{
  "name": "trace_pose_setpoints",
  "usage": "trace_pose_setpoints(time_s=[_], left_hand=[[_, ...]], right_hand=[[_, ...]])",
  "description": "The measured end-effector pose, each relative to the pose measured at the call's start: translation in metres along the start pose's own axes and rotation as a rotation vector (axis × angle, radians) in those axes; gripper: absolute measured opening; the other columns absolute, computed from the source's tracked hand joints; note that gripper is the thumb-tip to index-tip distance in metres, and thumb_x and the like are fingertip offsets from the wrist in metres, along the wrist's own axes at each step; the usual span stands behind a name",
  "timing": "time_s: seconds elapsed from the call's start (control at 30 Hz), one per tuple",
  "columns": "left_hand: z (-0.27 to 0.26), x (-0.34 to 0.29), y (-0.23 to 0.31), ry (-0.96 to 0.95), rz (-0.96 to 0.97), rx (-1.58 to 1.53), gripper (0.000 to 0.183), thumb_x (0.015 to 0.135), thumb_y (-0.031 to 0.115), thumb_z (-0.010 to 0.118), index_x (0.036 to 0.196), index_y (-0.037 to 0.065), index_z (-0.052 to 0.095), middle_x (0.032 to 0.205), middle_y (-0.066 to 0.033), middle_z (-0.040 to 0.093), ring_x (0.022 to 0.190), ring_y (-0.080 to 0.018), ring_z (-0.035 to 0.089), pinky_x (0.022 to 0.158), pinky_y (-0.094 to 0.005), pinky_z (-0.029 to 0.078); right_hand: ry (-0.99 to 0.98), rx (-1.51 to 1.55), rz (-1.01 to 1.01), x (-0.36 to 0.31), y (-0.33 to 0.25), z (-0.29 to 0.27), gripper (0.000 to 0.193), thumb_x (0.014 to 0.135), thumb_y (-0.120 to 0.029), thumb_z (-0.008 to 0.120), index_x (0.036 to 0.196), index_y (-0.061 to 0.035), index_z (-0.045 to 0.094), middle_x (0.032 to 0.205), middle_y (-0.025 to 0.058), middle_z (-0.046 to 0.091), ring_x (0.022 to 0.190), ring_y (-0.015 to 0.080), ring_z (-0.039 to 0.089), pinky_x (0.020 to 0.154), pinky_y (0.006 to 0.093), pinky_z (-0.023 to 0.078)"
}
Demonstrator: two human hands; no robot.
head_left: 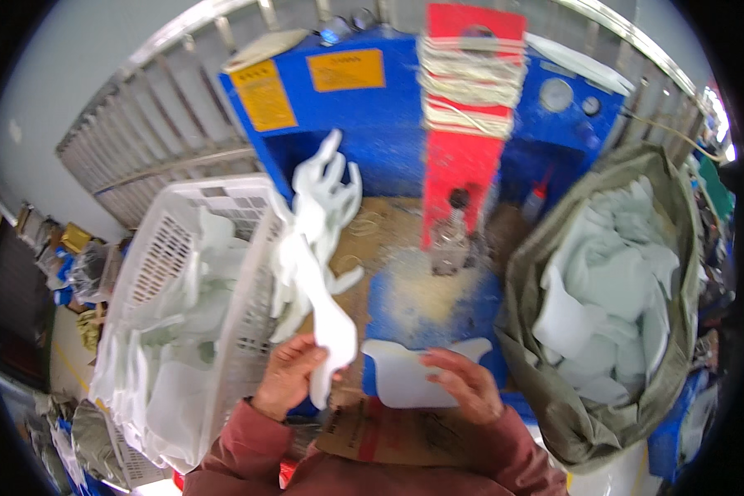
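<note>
My left hand (290,372) is closed on a smooth white curved piece (334,331), long and narrow-waisted, looking like foam or soft plastic. Its upper end reaches toward a pile of similar white pieces (312,194). My right hand (469,387) has loosely bent fingers, apart from one another, over the right part of a second white piece (397,379). That piece is wide with flared upper corners and overlaps the front of a blue work plate (388,310). Whether the fingers touch it is unclear. Pale dust covers the plate's middle.
A white slatted basket (153,263) of white pieces stands left. On the right, an olive sack (525,310) holds more. Behind the plate rises a blue machine (364,112) with a red upright (463,161) wrapped in cord and a metal head (450,248). Cardboard (368,434) lies before me.
</note>
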State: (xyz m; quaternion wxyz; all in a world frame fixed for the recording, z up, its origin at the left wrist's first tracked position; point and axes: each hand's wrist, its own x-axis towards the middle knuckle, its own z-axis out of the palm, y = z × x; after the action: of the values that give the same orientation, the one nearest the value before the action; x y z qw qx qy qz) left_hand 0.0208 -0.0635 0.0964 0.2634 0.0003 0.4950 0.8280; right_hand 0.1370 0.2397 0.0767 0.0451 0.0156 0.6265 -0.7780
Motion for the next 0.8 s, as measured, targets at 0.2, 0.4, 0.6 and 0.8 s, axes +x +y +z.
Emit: trace_pose_setpoints(time_s=[0.2, 0.4, 0.6, 0.8], left_hand=[[0.042, -0.001, -0.083, -0.361, -0.356, -0.139, 0.028, 0.103, 0.007, 0.064, 0.13, 0.001, 0.067, 0.117, -0.0121, 0.073, 0.1, -0.0205, 0.073, 0.08, -0.0354, 0.064], [0.052, 0.004, -0.09, -0.375, -0.425, 0.056, 0.028, 0.105, 0.012, 0.064, 0.13, 0.001, 0.069, 0.114, -0.0097, 0.074, 0.094, -0.0165, 0.072, 0.079, -0.0305, 0.063], [0.06, 0.008, -0.1, -0.416, -0.286, 0.267, 0.025, 0.104, 0.012, 0.065, 0.127, 0.005, 0.072, 0.11, -0.003, 0.074, 0.092, -0.0097, 0.069, 0.08, -0.0276, 0.059], [0.028, 0.007, -0.071, -0.33, -0.172, 0.62, 0.043, 0.103, 0.01, 0.067, 0.145, 0.009, 0.06, 0.135, -0.0069, 0.067, 0.116, -0.015, 0.064, 0.101, -0.0305, 0.051]], right_hand=[[-0.237, 0.381, 0.154, 0.0, -0.009, 0.023, 0.053, 0.108, -0.024, 0.056, 0.153, 0.0021, 0.046, 0.14, 0.0108, 0.059, 0.126, 0.021, 0.056, 0.098, 0.035, 0.052], [-0.207, 0.236, 0.021, -0.014, -0.021, 0.019, 0.054, 0.104, -0.02, 0.061, 0.152, 0.0023, 0.048, 0.147, 0.0124, 0.054, 0.131, 0.0241, 0.054, 0.104, 0.0367, 0.049], [-0.135, -0.289, -0.097, -0.014, -0.03, 0.017, 0.058, 0.091, -0.011, 0.076, 0.144, -0.0005, 0.056, 0.138, 0.0183, 0.061, 0.126, 0.0311, 0.06, 0.105, 0.0413, 0.049], [-0.028, -0.72, -0.264, -0.012, -0.052, 0.001, 0.063, 0.078, -0.014, 0.088, 0.135, -0.0004, 0.064, 0.131, 0.0216, 0.064, 0.12, 0.0362, 0.064, 0.102, 0.0444, 0.051]])
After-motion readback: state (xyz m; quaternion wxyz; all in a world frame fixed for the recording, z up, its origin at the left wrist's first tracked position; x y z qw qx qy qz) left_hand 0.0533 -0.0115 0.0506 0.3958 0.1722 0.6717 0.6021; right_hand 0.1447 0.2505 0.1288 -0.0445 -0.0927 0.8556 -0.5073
